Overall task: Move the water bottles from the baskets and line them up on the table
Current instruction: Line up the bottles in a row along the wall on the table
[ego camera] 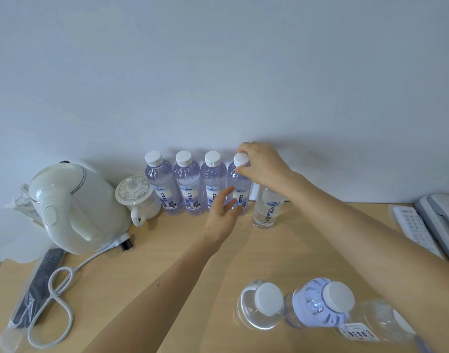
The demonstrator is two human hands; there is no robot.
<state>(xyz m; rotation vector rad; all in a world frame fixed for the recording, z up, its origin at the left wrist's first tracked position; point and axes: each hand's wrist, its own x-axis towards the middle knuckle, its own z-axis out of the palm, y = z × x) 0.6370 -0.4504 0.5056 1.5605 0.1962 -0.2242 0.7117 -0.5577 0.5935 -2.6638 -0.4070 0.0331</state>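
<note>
Several water bottles with white caps stand in a row against the wall; the first three [186,184] are free. My right hand [262,165] grips the cap of the fourth bottle [240,186] from above. My left hand [224,212] is open, its straight fingers touching that bottle's lower body. A clear bottle with a blue label [266,207] stands just right of it, partly behind my right forearm. Near the front edge stand a clear bottle [260,305], a bluish bottle [320,303] and a third clear bottle [378,324], half hidden by my right arm. No basket is in view.
A white electric kettle [75,207] with its cord [58,296] and a lidded white mug [138,197] stand left of the row. A black remote in a plastic bag [37,284] lies at the left edge. A desk telephone [437,222] sits at the right on the wooden table [147,276].
</note>
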